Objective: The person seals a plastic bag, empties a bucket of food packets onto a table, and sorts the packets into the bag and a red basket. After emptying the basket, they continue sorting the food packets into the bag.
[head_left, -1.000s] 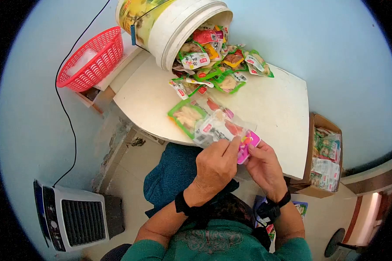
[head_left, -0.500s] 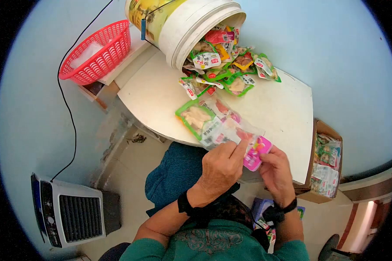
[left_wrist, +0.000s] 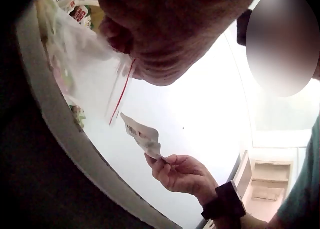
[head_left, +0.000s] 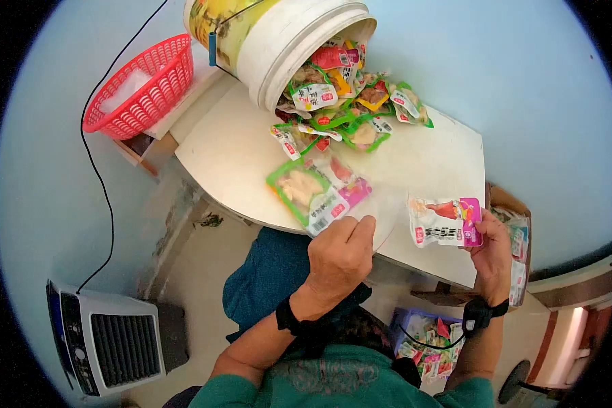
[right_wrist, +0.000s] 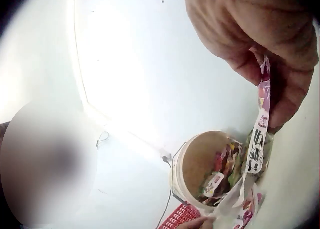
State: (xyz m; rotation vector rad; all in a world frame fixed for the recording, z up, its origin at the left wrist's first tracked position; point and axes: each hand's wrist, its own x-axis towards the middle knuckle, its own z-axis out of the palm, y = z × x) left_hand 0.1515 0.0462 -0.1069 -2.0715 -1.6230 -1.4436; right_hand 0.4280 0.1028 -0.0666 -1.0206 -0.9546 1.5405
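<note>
My left hand (head_left: 340, 258) grips the edge of a clear zip bag (head_left: 387, 214), whose red seal line (left_wrist: 121, 93) shows in the left wrist view. Inside the bag lie a green-edged snack packet (head_left: 299, 189) and a packet with a purple end (head_left: 355, 192). Off to the right, my right hand (head_left: 493, 251) pinches a white and purple snack packet (head_left: 443, 222) by its purple end. That packet is held over the table's right side, just past the bag's mouth. Seen edge-on in the right wrist view, the packet (right_wrist: 258, 139) hangs from thumb and fingers.
A tipped white bucket (head_left: 285, 54) spills snack packets (head_left: 367, 132) onto the white table (head_left: 449, 156). A red basket (head_left: 146, 102) stands at the left. On the floor are a cardboard box (head_left: 517, 299), a purple crate (head_left: 401, 323) of packets and an air cooler (head_left: 126, 343).
My right hand has moved right with the white and purple packet, which overlapped the bag before and now stands apart from it. My left hand keeps its hold on the zip bag.
</note>
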